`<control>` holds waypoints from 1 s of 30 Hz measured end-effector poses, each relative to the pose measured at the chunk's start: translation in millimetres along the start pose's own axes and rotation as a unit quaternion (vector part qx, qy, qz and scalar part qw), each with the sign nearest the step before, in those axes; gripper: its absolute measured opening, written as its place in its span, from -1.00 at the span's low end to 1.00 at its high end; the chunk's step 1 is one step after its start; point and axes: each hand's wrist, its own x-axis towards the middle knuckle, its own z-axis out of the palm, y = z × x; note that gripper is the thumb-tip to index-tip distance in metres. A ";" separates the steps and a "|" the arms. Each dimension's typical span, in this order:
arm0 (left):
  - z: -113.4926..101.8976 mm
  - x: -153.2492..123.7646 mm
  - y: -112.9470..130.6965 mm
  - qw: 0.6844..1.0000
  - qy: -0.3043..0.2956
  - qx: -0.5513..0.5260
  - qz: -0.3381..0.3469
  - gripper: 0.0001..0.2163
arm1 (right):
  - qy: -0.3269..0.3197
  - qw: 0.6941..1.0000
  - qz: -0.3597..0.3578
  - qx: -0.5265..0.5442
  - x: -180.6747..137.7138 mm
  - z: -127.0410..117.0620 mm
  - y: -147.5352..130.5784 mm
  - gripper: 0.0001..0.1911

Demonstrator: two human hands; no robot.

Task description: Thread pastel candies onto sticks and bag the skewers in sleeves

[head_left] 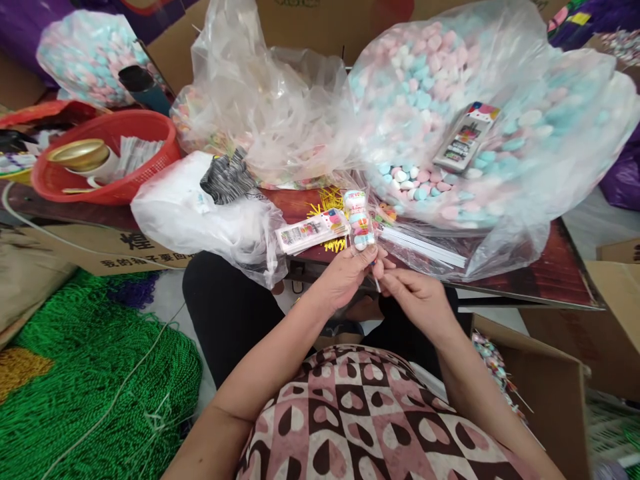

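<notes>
A marshmallow skewer (359, 217) in a clear printed wrapper stands nearly upright over the table's near edge. Its pink, white and blue pieces are stacked one above another. My left hand (347, 277) is closed round its lower end, and the white stick pokes out below. Just to the right, my right hand (415, 293) has its fingertips pinched together against the wrapper's neck and the stick. Whatever small thing lies between those fingertips is hidden. Beside the skewer lie a stack of printed wrappers (313, 231) and yellow twist ties (327, 200).
Large clear bags of marshmallows (425, 80) cover the table's right side, with a printed pack (465, 137) on top. White sticks (425, 247) lie in plastic nearby. At left are a red basket (150, 157) and green strands (125, 373); an open carton (545, 387) stands at right.
</notes>
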 end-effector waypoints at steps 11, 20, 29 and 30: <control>19.6 -10.7 -20.9 0.969 -0.204 0.011 -0.141 -0.55 | -0.028 0.928 0.120 0.351 25.4 -0.1 -14.9 -0.57; 14.2 -5.9 -16.6 0.932 0.060 0.358 0.025 -0.80 | 0.144 0.939 0.059 0.308 26.5 18.8 -8.1 -0.62; 13.8 -12.1 -14.8 0.967 -0.059 0.244 -0.039 -0.64 | 0.064 0.924 0.096 0.364 28.3 6.5 -11.2 -0.65; 14.3 -11.6 -14.6 0.943 -0.005 0.334 -0.002 -0.68 | 0.087 0.923 0.091 0.362 29.9 11.3 -11.6 -0.66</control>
